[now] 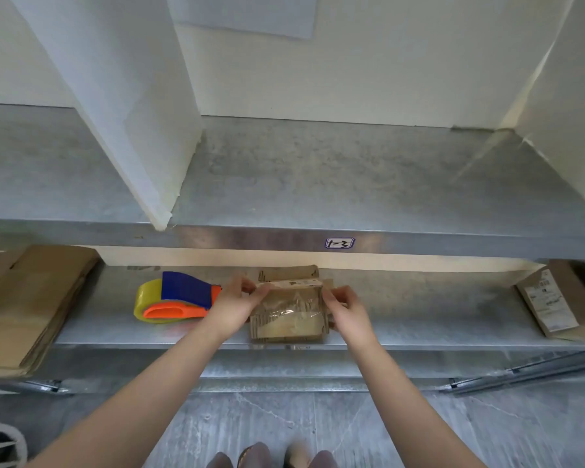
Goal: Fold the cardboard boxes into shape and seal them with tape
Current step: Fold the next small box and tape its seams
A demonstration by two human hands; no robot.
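Both hands, left hand [234, 304] and right hand [343, 307], are pinching the small box [289, 312] at frame centre; press tape [293, 307] flat outward.

Both bare forearms reach up to mid-frame; left hand [232, 304] and right hand [347, 310] pinch with bent fingers.

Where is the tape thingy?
The tape dispenser lies on the lower metal shelf, just left of the left hand and small cardboard box.
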